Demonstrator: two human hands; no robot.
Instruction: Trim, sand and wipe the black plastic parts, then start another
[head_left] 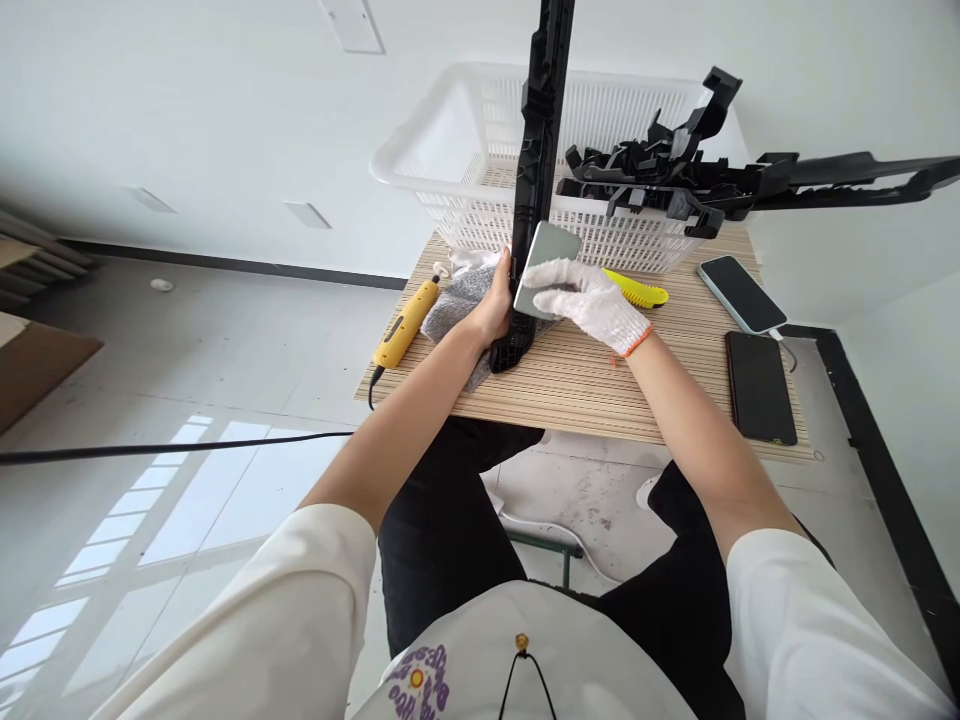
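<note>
Long black strip: gripped near its lower end by the bare left hand, which is set against its left edge; the fingers are largely hidden. The upper length is carried up past the hand, in front of the white basket, and is cut off by the frame's top edge.

Flat grey-green block: grasped in the gloved right hand, fingers laid over its face; held at the strip's right side, directly opposite the left hand. Whether block and strip are touching cannot be told.

Grey cloth: placed on the bench, beneath the left hand and strip.

Yellow corded tool: laid left of the cloth.

Yellow-handled cutter: laid just beside the right hand, partly covered by it.

Black parts: heaped in the basket, beyond the right hand.
</note>
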